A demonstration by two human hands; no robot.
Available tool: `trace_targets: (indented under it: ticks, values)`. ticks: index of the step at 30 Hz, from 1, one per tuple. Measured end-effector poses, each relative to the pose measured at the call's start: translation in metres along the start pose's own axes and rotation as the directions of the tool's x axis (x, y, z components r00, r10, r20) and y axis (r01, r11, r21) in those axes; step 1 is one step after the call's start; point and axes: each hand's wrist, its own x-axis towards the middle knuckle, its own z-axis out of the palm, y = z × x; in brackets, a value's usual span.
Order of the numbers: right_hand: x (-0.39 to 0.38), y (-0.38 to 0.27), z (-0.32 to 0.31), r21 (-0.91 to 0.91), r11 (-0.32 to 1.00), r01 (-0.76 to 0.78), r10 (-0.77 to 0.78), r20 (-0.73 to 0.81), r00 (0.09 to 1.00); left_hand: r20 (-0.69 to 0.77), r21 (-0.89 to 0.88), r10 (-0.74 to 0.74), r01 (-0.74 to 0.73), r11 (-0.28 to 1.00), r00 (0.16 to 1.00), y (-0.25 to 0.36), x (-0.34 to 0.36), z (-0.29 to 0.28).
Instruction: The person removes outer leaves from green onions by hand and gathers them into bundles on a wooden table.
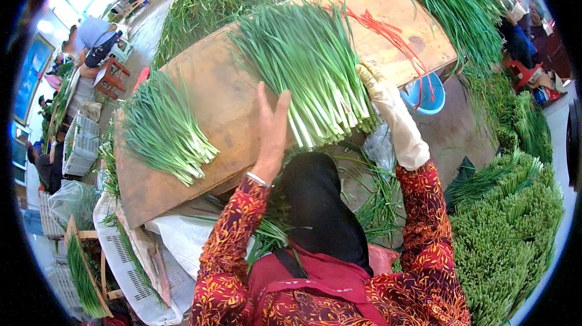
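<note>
A wide pile of garlic chives (315, 71) lies across the wooden board in front of me, pale stem ends toward me. My left hand (273, 129), bare with a silver bangle at the wrist, is beside the pile's left edge near the stems, fingers spread. Along the right edge rests my right hand (388, 105) in a cream glove, fingers laid against the chives; its fingertips are partly hard to make out. A smaller bunch of chives (173, 126) sits apart at the board's left end. Red ties (388, 29) are strewn on the board to the right.
The wooden board (212, 83) spans the work area. A blue bucket (427, 96) stands off its right edge. More chives (454, 5) lie at the far right, with a large stack (509, 235) near right. White crates (130, 259) stand at left; other people work in the background.
</note>
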Motion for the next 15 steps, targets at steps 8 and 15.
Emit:
trace_targets:
  ticks: [8,15]
  values:
    - [0.004,-0.014,0.026,0.05,0.998,0.042,-0.042,-0.002,0.999,-0.037,0.003,0.12,-0.12,0.993,0.992,0.002,0.021,0.048]
    - [0.012,0.025,0.05,0.171,0.981,0.092,-0.087,-0.034,0.996,-0.037,-0.212,0.096,-0.102,0.972,0.995,0.014,0.011,0.056]
